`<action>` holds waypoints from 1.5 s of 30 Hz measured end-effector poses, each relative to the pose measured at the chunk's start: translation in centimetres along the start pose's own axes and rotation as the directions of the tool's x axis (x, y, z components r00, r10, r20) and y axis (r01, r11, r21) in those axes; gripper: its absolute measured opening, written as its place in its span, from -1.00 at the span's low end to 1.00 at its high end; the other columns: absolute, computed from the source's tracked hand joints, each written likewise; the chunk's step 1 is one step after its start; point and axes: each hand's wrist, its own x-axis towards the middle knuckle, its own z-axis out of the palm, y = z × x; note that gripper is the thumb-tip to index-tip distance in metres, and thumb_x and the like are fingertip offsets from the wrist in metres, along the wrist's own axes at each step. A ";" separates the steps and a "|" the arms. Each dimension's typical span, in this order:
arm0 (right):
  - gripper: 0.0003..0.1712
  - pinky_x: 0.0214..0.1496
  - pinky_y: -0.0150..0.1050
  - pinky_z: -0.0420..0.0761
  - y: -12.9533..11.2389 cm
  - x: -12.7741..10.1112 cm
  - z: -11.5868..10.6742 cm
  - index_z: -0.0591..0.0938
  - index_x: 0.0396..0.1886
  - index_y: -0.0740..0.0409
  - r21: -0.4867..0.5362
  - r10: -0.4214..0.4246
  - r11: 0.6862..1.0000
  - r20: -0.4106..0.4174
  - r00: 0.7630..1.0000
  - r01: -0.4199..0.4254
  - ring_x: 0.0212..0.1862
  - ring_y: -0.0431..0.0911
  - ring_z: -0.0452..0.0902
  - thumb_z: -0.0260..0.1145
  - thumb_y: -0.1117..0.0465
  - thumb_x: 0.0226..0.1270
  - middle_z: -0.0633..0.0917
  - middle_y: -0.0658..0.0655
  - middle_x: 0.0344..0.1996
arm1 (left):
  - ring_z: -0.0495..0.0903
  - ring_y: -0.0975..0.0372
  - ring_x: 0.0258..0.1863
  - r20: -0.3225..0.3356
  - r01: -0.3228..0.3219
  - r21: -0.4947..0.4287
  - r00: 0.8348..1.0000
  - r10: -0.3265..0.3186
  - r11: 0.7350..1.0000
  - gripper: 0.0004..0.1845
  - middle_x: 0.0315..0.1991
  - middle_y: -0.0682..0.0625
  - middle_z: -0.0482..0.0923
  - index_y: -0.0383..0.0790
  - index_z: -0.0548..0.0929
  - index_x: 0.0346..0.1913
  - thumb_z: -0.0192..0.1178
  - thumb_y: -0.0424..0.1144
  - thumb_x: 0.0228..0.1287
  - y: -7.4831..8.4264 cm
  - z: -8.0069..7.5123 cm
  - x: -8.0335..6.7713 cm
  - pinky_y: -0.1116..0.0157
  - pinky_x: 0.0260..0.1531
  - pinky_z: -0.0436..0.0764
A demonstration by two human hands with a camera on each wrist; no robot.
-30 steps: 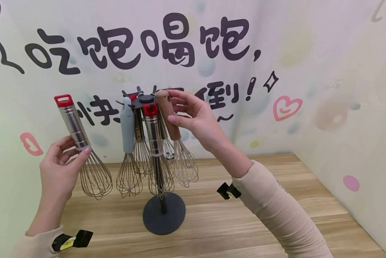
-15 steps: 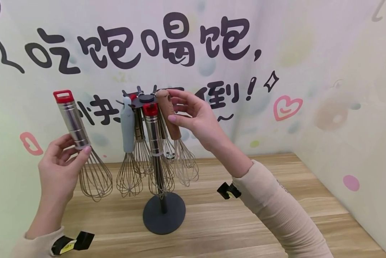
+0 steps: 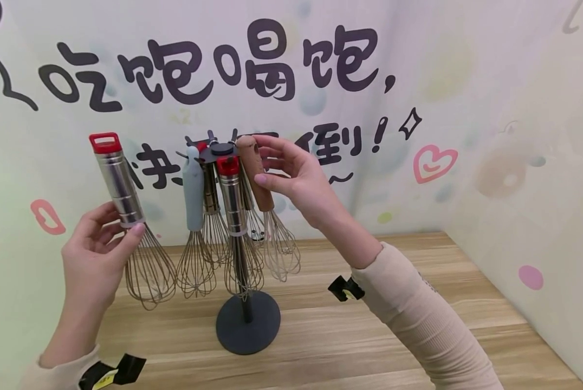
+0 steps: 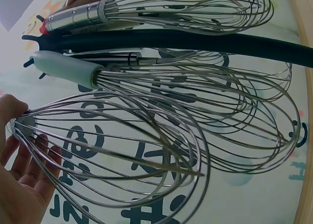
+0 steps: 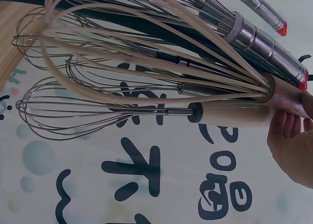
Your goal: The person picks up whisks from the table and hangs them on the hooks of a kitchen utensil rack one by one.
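My left hand (image 3: 94, 260) holds a whisk (image 3: 121, 187) with a steel handle and red loop end, gripping low on the handle where the wires begin. That whisk leans to the left, beside the black stand (image 3: 247, 330) and apart from its hooks. On the other side, my right hand (image 3: 301, 173) pinches the brown handle of a second whisk (image 3: 255, 179) close to the stand's top; whether it hangs on a hook is hidden. In the right wrist view, this brown-handled whisk (image 5: 283, 94) shows pale, beige wires.
A light blue-handled whisk (image 3: 193, 195) and a steel whisk with a red end (image 3: 232, 197) hang at the stand's front. More whisks hang behind. The stand is on a wooden table (image 3: 369, 336) before a wall (image 3: 369, 206) with large black lettering.
My left hand has shifted slightly right with its steel whisk, whose red end is a little higher and nearer the stand. The right hand has stayed on the brown handle.
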 end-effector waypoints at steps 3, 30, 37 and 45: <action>-0.35 0.07 -0.25 0.60 0.0 0.0 0.0 0.40 0.33 0.18 0.003 -0.007 1.000 0.000 1.000 0.007 0.08 -0.07 0.49 0.23 0.53 0.22 0.51 0.22 0.16 | 0.60 0.38 -0.17 0.016 -0.017 0.014 1.000 0.017 1.000 -0.46 -0.06 0.07 0.52 -0.21 0.51 0.18 0.29 -0.54 0.08 0.2 0.2 -0.2 0.69 -0.18 0.56; -0.36 0.07 -0.26 0.59 -0.1 0.0 -0.2 0.40 0.32 0.20 0.008 -0.002 1.000 -0.003 1.000 0.002 0.08 -0.07 0.48 0.23 0.53 0.23 0.50 0.21 0.15 | 0.64 0.36 -0.15 0.286 -0.093 -0.184 0.947 0.144 0.978 -0.43 -0.08 0.05 0.60 -0.18 0.56 0.09 0.14 -0.74 0.05 0.5 2.1 -2.3 0.54 -0.13 0.64; -0.37 0.09 -0.23 0.59 0.0 0.0 -0.4 0.41 0.32 0.16 -0.004 -0.003 1.000 0.012 1.000 0.003 0.10 -0.05 0.48 0.25 0.49 0.23 0.50 0.20 0.16 | 0.63 0.37 -0.12 0.349 -0.093 -0.122 0.928 0.131 0.988 -0.43 -0.05 0.07 0.59 -0.16 0.54 0.14 0.17 -0.70 0.07 0.5 2.5 -2.7 0.54 -0.12 0.63; -0.35 0.06 -0.26 0.59 0.0 0.0 -0.2 0.41 0.32 0.18 0.007 0.002 1.000 0.012 1.000 -0.002 0.08 -0.07 0.48 0.25 0.52 0.21 0.50 0.20 0.15 | 0.64 0.38 -0.16 0.382 -0.129 -0.098 0.911 0.157 0.987 -0.43 -0.07 0.10 0.60 -0.15 0.57 0.09 0.19 -0.71 0.03 0.6 2.8 -3.2 0.53 -0.17 0.65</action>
